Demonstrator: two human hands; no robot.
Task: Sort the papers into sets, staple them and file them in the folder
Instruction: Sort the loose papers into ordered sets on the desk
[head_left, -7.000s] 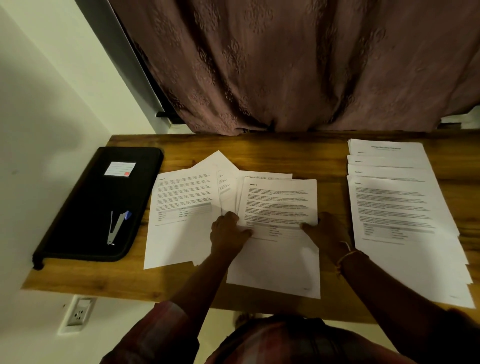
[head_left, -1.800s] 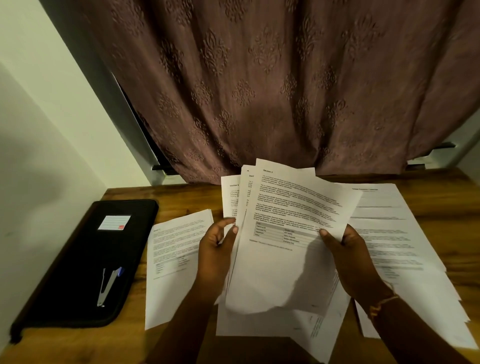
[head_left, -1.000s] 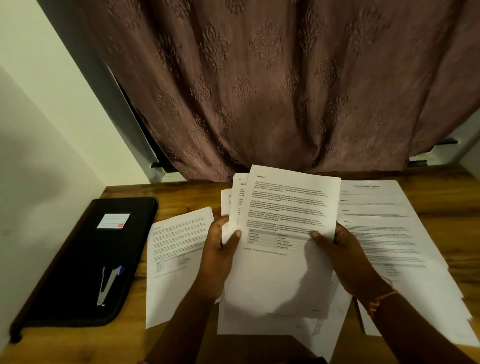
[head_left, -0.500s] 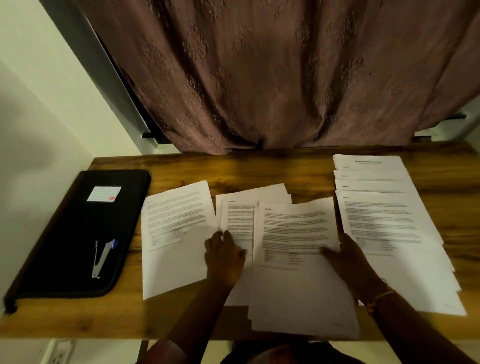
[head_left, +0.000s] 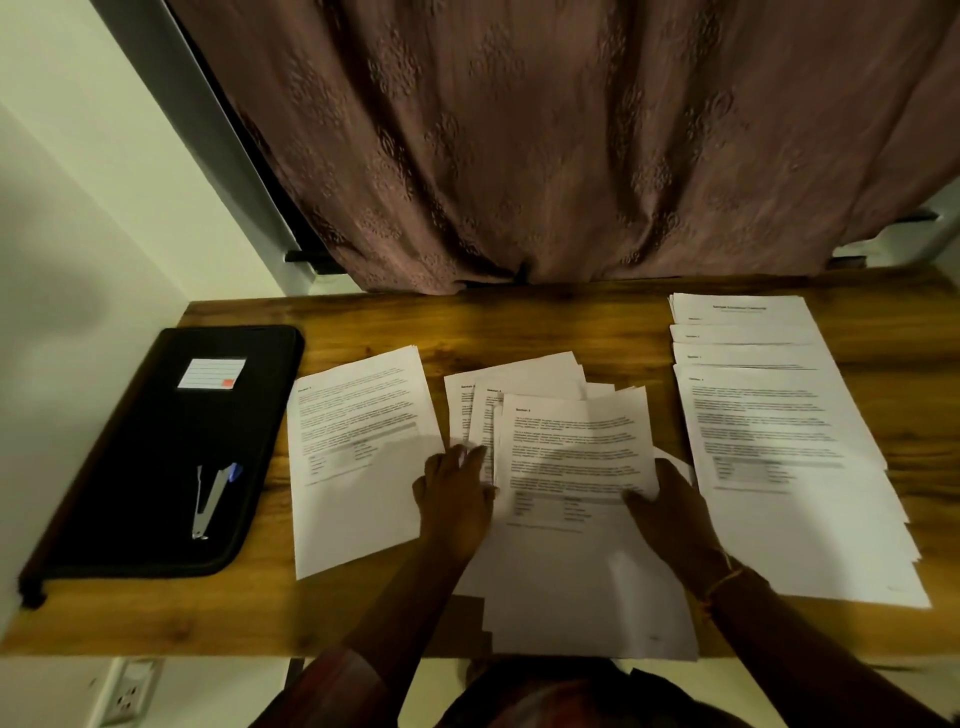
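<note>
Wooden desk (head_left: 519, 327) before a curtain (head_left: 571, 156). Sorting is under way, with apparently nothing stapled or filed. Folder (head_left: 156, 452) lies closed at left, stapler (head_left: 210, 501) on it. Staggered set (head_left: 779, 441) lies at right, and a separate sheet (head_left: 358, 457) left of centre. Left hand (head_left: 454, 488) presses flat on the fanned middle pile (head_left: 519, 384). Right hand (head_left: 670, 509) pinches its top sheet (head_left: 571, 441), thumb above.

We see a dusky-pink patterned curtain (head_left: 571, 130) hanging beyond the fingers (head_left: 457, 463), reaching the far edge of the wooden tabletop (head_left: 519, 322). A pale wall (head_left: 78, 208) stands well left of them; a white socket (head_left: 130, 691) sits below the near-left corner. Light is dim.
</note>
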